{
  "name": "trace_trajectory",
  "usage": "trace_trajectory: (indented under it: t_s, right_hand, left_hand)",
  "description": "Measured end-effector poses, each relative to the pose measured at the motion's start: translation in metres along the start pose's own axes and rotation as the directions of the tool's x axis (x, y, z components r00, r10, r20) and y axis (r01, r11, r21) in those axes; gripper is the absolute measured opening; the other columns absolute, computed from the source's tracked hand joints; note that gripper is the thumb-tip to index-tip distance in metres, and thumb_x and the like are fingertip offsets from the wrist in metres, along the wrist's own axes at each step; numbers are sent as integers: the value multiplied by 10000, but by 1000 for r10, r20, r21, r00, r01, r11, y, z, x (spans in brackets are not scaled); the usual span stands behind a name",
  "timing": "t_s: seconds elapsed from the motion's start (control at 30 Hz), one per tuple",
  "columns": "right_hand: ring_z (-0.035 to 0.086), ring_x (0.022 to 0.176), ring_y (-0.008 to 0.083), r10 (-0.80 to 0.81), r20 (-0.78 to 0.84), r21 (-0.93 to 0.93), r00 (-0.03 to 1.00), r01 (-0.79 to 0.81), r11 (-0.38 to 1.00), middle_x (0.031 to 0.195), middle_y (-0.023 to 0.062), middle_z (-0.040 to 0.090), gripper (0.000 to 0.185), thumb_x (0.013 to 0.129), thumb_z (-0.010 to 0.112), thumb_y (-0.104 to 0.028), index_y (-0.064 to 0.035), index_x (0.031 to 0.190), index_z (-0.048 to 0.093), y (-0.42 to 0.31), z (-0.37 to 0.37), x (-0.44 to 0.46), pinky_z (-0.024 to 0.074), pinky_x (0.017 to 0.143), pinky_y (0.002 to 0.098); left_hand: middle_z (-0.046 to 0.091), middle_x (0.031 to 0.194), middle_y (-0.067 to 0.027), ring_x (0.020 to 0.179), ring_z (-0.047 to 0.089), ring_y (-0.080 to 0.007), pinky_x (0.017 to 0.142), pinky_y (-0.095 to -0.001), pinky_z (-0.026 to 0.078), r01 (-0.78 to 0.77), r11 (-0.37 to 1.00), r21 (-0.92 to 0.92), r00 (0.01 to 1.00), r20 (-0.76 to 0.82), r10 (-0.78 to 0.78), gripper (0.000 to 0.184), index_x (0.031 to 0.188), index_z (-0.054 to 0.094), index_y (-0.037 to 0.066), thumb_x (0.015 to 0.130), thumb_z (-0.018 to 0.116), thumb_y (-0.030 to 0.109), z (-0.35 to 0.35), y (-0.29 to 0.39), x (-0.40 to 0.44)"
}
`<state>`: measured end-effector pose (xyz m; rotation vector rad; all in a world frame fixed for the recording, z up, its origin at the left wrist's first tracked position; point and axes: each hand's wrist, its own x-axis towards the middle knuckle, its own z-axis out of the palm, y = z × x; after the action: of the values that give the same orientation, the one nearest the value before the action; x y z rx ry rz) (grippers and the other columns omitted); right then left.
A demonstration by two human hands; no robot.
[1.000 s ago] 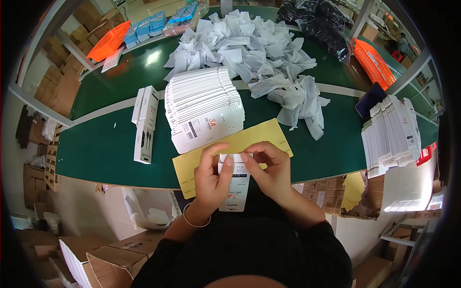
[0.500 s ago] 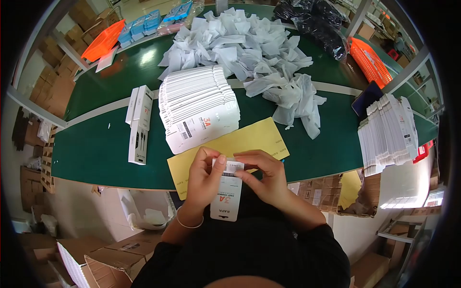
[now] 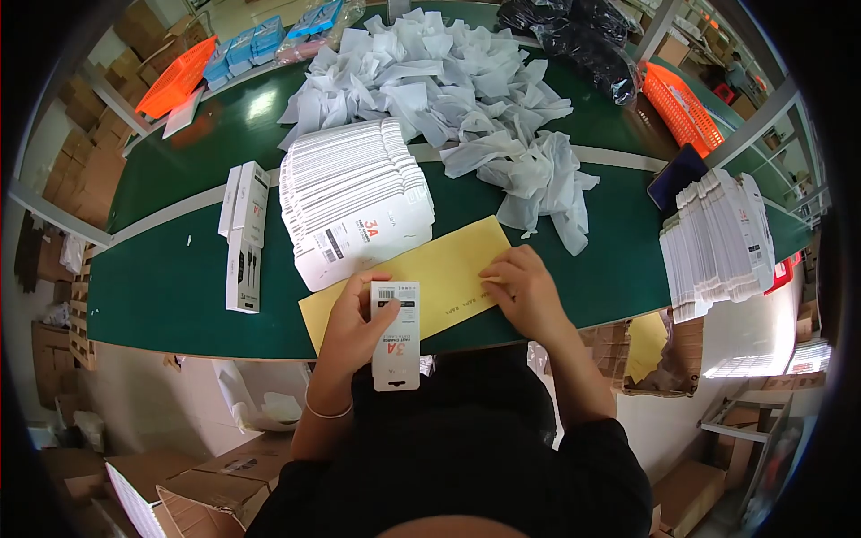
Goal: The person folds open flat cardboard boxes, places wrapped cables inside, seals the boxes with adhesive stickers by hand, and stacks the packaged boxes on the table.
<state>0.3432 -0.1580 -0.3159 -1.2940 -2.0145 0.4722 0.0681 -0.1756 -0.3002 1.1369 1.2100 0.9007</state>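
My left hand [image 3: 352, 325] grips a white printed charging-cable box [image 3: 395, 357] upright before my body, its "3A" lettering and barcode facing me. The thumb lies across the front of the box. My right hand [image 3: 529, 289] is at the right end of a yellow sheet [image 3: 404, 272] with small dark "RAPA" marks along its near edge. Its thumb and forefinger are pinched together over that edge; what is between them, if anything, is too small to make out. Just beyond the sheet lies a fanned stack of flat white boxes [image 3: 359, 235].
A heap of crumpled white paper pieces [image 3: 430, 76] covers the table's back middle. Closed boxes [image 3: 244, 260] stand at left, more flat boxes [image 3: 720, 247] at right beside a dark phone-like object [image 3: 674, 176]. Orange baskets [image 3: 682, 109] and black plastic bags [image 3: 583, 49] sit farther back.
My right hand has left the box and moved right to the yellow sheet's end. My left hand keeps the box, now with its front more visible. The view has shifted slightly.
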Motion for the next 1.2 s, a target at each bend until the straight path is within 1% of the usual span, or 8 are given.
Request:
trace_trajectory:
  t_s: [0.07, 0.4, 0.57, 0.77, 0.93, 1.0, 1.07, 1.2]
  right_hand:
    - [574, 884, 242, -88, 20, -3, 996, 88, 996, 957, 81, 622, 113, 816, 716, 15, -22, 922, 724, -9, 9, -2, 471, 798, 326]
    - [545, 898, 239, -6, 121, -122, 993, 21, 992, 931, 78, 602, 63, 800, 754, -49, -37, 831, 700, -33, 35, 2, 429, 851, 316]
    - [541, 882, 242, 2, 298, -165, 955, 50, 985, 925, 81, 600, 80, 822, 736, -47, -42, 857, 665, -31, 30, 13, 428, 848, 320]
    - [531, 879, 253, -11, 324, -246, 946, 95, 965, 937, 87, 591, 122, 839, 718, -49, -33, 922, 630, -29, 35, 11, 430, 855, 329]
    - [538, 865, 223, -104, 209, -139, 972, 135, 981, 966, 81, 582, 111, 877, 666, 10, -22, 954, 593, -27, 32, 5, 447, 811, 307]
    - [543, 848, 205, 42, 183, 152, 982, -71, 986, 981, 81, 580, 115, 890, 637, 41, -19, 969, 578, -38, 22, 7, 455, 798, 291]
    - [548, 831, 187, 190, 197, 430, 962, -259, 865, 995, 81, 578, 126, 903, 608, 71, -15, 983, 563, -46, 15, 8, 462, 784, 275]
    - [553, 808, 170, 113, -11, 584, 993, -86, 807, 981, 84, 586, 169, 905, 592, 94, -13, 1028, 549, -62, 30, 14, 471, 770, 259]
  left_hand:
    - [680, 1058, -202, 862, 679, -231, 728, -299, 535, 10, 998, 59, 1000, -12, -9, 380, 1288, 506, 21, 929, 627, 46, 2, 2, 1]
    - [679, 1049, -203, 856, 681, -239, 721, -309, 541, -24, 995, 93, 1000, 8, 23, 375, 1281, 511, 6, 931, 634, 64, -1, -3, 3]
    - [678, 1042, -198, 848, 676, -233, 725, -307, 535, -34, 993, 115, 999, 18, 32, 372, 1278, 512, 3, 933, 633, 71, -2, -3, 3]
    - [678, 1035, -190, 840, 671, -225, 730, -302, 529, -21, 995, 99, 1000, 17, 19, 365, 1270, 517, 2, 933, 636, 76, -1, 0, 3]
    - [682, 1034, -176, 836, 668, -212, 730, -299, 526, -38, 989, 140, 999, 11, 37, 360, 1264, 522, 11, 927, 637, 67, 0, -1, 4]
    - [681, 1020, -161, 819, 658, -200, 718, -289, 515, -69, 988, 138, 998, 21, 67, 361, 1261, 527, 19, 920, 642, 60, 1, -2, 4]
    - [681, 1007, -145, 802, 649, -188, 705, -280, 504, -101, 985, 139, 995, 35, 97, 363, 1257, 531, 27, 914, 646, 53, 3, -2, 4]
    - [676, 969, -118, 762, 619, -162, 678, -264, 476, -194, 976, 103, 975, 128, 180, 367, 1248, 540, 36, 901, 657, 42, 13, 9, -6]
